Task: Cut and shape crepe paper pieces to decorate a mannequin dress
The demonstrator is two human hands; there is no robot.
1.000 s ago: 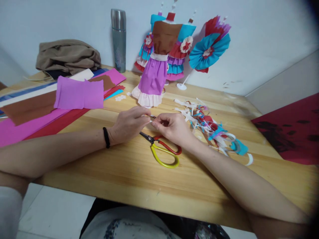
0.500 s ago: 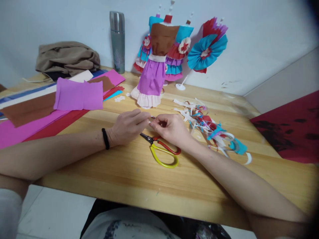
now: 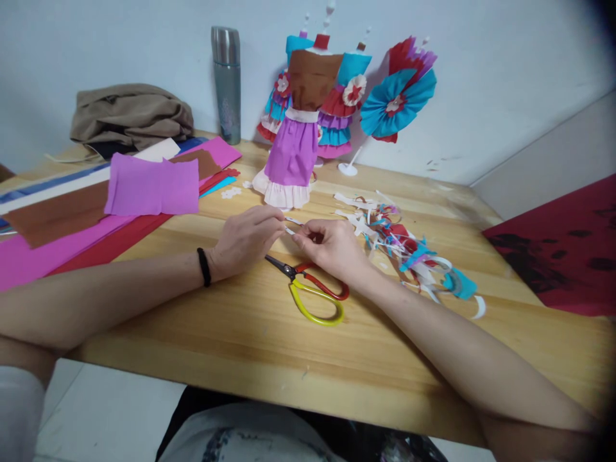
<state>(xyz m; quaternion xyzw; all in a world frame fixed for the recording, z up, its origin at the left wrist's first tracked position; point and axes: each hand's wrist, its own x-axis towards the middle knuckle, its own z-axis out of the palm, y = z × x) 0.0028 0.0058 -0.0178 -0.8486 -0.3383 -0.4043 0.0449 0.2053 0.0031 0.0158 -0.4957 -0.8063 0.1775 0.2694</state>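
Note:
Over the middle of the wooden table, my left hand and my right hand face each other with fingertips pinched. A thin white strip stretches between them, and part of it is hidden by the fingers. Just under the hands lie scissors with one red and one yellow handle, blades pointing left. Behind the hands stands a small dress form in a brown top, a purple skirt and a white ruffled hem.
Purple, brown, red and white paper sheets spread at left. A steel flask and a bundled brown cloth stand behind. More paper dresses and a blue pleated fan shape line the wall. Paper scraps lie at right.
My fingertips have drawn slightly apart, and more of the white strip shows between them. The scissors and the dresses stay put.

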